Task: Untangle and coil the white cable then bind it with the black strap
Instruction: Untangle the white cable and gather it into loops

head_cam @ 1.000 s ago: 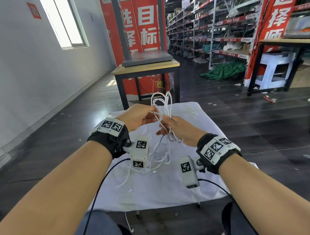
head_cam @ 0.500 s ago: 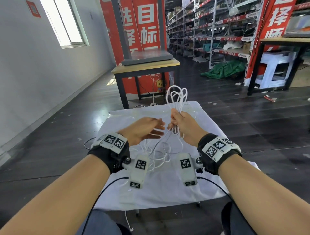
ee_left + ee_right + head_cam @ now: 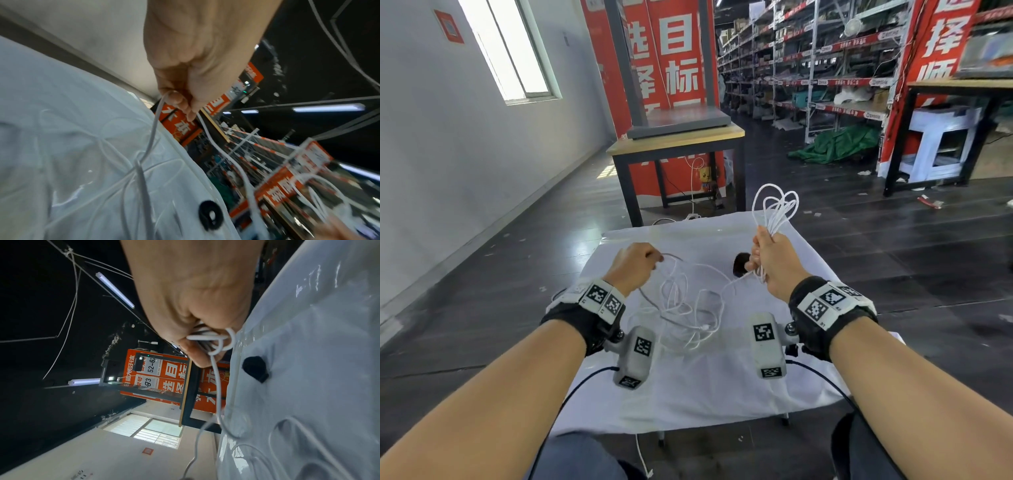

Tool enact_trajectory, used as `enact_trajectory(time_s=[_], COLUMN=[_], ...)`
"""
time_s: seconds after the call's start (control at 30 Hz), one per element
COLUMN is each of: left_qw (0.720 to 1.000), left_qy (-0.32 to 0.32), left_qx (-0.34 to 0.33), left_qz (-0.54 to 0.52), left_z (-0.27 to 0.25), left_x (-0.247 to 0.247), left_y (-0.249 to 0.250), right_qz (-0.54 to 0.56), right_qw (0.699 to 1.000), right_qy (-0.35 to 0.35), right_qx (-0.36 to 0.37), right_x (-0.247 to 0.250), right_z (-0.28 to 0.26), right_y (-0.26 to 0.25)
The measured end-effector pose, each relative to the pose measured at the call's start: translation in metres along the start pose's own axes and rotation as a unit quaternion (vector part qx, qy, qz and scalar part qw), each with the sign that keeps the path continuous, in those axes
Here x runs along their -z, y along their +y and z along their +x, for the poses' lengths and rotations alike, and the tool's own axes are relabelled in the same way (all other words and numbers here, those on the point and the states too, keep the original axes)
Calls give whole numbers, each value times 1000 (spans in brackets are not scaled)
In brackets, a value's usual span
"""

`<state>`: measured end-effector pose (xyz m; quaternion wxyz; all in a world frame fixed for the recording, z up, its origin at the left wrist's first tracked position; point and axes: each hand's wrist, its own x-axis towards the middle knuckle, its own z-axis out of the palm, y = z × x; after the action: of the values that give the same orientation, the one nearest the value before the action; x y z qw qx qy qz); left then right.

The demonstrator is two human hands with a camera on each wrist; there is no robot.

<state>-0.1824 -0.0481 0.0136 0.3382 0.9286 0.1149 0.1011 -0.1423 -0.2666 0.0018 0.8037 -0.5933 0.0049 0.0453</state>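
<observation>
- Head view: a person's right hand (image 3: 774, 260) is raised above a small table draped in a white cloth (image 3: 709, 387), fist closed round a bundle of gathered loops of thin white cable (image 3: 777, 209); the loops fan upward out of the top of the fist
- Below that fist a few short loops poke out, and one strand runs down and left to a loose tangle of the same cable lying on the cloth between the two forearms
- Over the left part of the cloth, well apart from the right, the left hand (image 3: 633, 265) is curled with its fingertips pinching a single strand that arcs down into the tangle
- Small and rolled, the black strap (image 3: 740, 264) lies on the cloth just left of the right hand, touching neither hand
- Left wrist view: thumb and fingers (image 3: 180, 104) are pressed together on the thin cable (image 3: 152, 134), which drops from them toward the crumpled cloth (image 3: 61, 146); the rolled strap (image 3: 210, 215) shows as a dark ring near the cloth's edge
- Right wrist view: the closed fist (image 3: 195, 305) grips several parallel runs of cable (image 3: 207, 337), a small loop curling out beside the thumb, and one strand hangs away from it; the strap (image 3: 255, 368) sits on the cloth (image 3: 318, 353) close beside the fist
- Behind the table stand a wooden-topped desk (image 3: 678, 144) with black legs, red banners and long rows of warehouse shelving
</observation>
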Motion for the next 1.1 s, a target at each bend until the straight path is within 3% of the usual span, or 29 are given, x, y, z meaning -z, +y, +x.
enact_trajectory(time_s=[0.1,0.2,0.4,0.53,0.6,0.67,0.8,0.87,0.93,1.03,1.1], left_qw=[994,985,980,976,974,971,948,934,921,918,917], left_qy=[87,108,67,30,-4,-72,-279,-339,-376,-378,-373], left_qx=[57,91,8,-127,-192,-214,-151,-112,-88,-77,-53], left_qz=[35,100,187,175,119,76,36,1,-56,-90,-127], left_z=[10,14,4,0,-8,-17,-36,-41,-45,-48,-47], left_x=[12,19,0,-12,-21,-31,-52,-55,-50,-33,-20], left_y=[-31,-55,-48,-22,-1,19,36,34,32,28,24], right_qz=[-94,-131,-106,-49,-33,-23,-22,-19,-34,-214,-298], right_qw=[995,991,994,999,999,1000,1000,1000,999,974,953], right_qy=[4,3,-15,-21,-22,-21,-6,0,3,50,34], right_qx=[14,12,4,-4,-4,2,19,17,10,59,51], right_x=[10,14,7,4,0,-4,-7,-2,4,16,20], right_z=[1,1,2,0,-3,-4,-4,-3,1,11,12], right_y=[0,2,6,5,4,2,-3,-6,-4,6,12])
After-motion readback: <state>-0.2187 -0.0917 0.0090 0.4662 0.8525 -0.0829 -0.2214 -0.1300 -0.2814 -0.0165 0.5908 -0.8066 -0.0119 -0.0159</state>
